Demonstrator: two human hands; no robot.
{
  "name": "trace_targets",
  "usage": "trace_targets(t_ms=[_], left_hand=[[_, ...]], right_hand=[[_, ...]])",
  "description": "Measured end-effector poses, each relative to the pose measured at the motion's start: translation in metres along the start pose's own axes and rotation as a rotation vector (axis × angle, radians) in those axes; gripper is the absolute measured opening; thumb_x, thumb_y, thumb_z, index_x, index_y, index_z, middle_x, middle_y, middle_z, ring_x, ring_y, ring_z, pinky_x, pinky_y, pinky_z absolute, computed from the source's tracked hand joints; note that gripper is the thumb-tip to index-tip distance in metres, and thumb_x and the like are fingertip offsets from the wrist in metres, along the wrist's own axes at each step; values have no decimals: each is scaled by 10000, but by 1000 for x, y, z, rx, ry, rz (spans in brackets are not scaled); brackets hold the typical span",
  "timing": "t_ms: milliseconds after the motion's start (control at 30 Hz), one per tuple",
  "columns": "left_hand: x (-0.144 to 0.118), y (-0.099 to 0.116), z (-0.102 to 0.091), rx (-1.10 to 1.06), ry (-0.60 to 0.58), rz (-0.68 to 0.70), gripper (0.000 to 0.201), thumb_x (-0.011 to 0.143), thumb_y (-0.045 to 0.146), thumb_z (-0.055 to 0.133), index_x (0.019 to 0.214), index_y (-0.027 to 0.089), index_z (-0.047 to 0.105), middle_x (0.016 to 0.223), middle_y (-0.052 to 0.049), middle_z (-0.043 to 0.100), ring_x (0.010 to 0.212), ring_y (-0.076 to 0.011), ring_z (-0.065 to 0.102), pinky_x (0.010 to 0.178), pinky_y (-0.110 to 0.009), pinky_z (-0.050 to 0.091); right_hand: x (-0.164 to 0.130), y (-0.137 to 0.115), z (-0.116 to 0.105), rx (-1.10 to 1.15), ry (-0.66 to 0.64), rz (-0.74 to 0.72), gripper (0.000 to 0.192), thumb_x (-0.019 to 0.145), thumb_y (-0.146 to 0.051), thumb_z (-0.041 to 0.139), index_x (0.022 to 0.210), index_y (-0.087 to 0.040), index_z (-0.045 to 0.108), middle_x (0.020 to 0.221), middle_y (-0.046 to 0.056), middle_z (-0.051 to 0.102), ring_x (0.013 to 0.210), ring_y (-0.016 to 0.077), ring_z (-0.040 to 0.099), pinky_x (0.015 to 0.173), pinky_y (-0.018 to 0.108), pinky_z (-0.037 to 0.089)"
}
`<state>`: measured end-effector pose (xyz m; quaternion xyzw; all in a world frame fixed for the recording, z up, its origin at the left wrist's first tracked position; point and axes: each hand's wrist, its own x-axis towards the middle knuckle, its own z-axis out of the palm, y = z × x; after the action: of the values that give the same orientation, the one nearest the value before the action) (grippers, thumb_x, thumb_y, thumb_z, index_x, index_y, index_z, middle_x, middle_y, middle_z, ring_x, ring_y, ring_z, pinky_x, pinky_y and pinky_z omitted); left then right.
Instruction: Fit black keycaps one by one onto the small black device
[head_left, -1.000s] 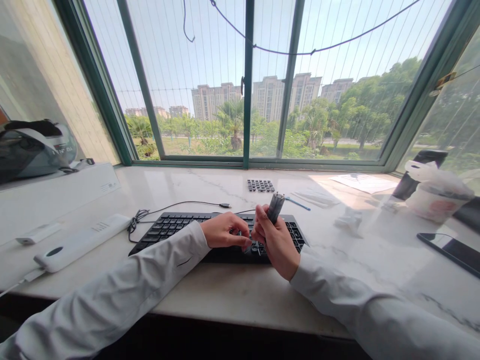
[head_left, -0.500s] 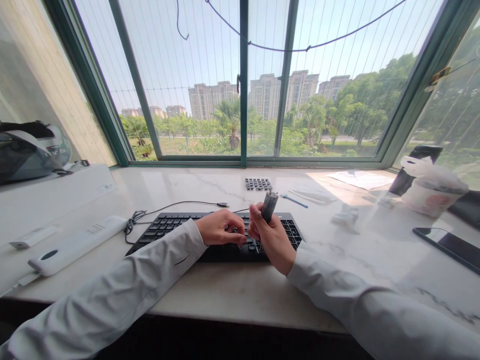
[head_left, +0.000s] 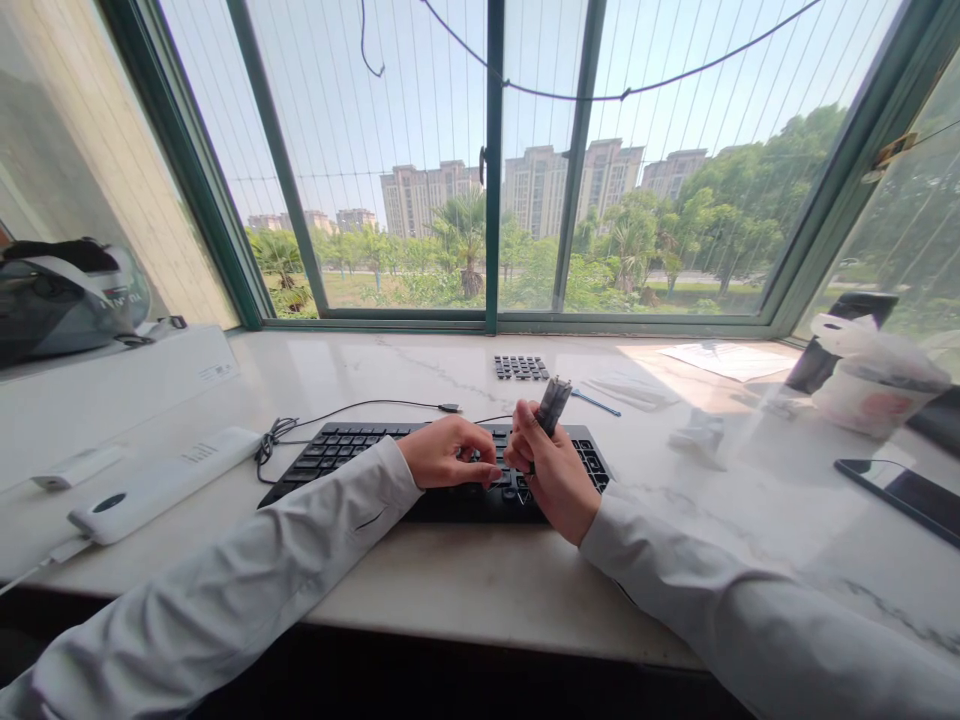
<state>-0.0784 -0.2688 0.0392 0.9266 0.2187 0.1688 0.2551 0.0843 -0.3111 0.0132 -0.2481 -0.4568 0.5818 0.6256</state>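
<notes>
From the head view, our right hand (head_left: 555, 472) is wrapped around a grey tool (head_left: 553, 404), fingers curled tight on its lower shaft, so that its upper end sticks up and leans away toward the window. The tool's working tip is hidden below our palm, down at the keyboard (head_left: 330, 452); we cannot tell whether it touches a key. Our left hand (head_left: 446, 452) rests on the middle rows of the keyboard, fingers bent and drawn together at the tips, seemingly pinching at a key just beside the right hand, though what they hold is too small to make out.

The keyboard lies flat on the marble sill (head_left: 465, 580), near its front edge, its cable (head_left: 360, 408) looping off to the left. Behind it, well apart, a small block of loose keycaps (head_left: 521, 368) sits on the sill, with a blue pen (head_left: 596, 404) to its right.

To do this well, in our judgement, we should keep the tool upright over the one key, let the left fingers steady the neighbouring keys, and pull straight up rather than lever sideways, so no stem bends. A firm wrist resting on the keyboard's edge would help.

Off to the left lie a white power strip (head_left: 161, 485) and a helmet (head_left: 67, 295); on the right, a phone (head_left: 900, 497) and a bagged cup (head_left: 874, 385).
</notes>
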Motion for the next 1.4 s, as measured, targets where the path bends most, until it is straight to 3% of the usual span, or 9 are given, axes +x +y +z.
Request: trace_targets(t_ms=[467,700,1067,1400], left_hand=[[0,0,0,33,0,20,358,865,393,587,707,99,717,662,-22,578,577,-79,416,548,-196,330],[-1,-1,0,22,-34,51,371,873,413,571,730,103,717,686,-41,611,587,-89,439,548,-195,340],[-1,-2,-1,28,-61,63,393,878,421,557,723,91,703,612,-27,586,553,-81,428,529,-189,334],[0,-1,-3,60,-44,45,359,868,394,576,711,95,698,706,-57,637,578,-86,459,546,-190,351]], right_hand=[[-2,-1,1,-17,-26,-2,388,764,-501,684,691,-218,429,530,-92,252,477,82,221,476,250,228],[1,7,-2,-49,-113,-59,367,847,-479,602,694,-214,399,520,-97,251,458,72,222,460,241,215],[-5,5,-2,-326,-203,-146,348,895,-492,516,718,-202,438,539,-75,346,482,77,301,466,240,255],[0,7,-5,-209,-188,-105,339,883,-497,533,739,-217,406,543,-88,294,487,81,262,485,248,245]])
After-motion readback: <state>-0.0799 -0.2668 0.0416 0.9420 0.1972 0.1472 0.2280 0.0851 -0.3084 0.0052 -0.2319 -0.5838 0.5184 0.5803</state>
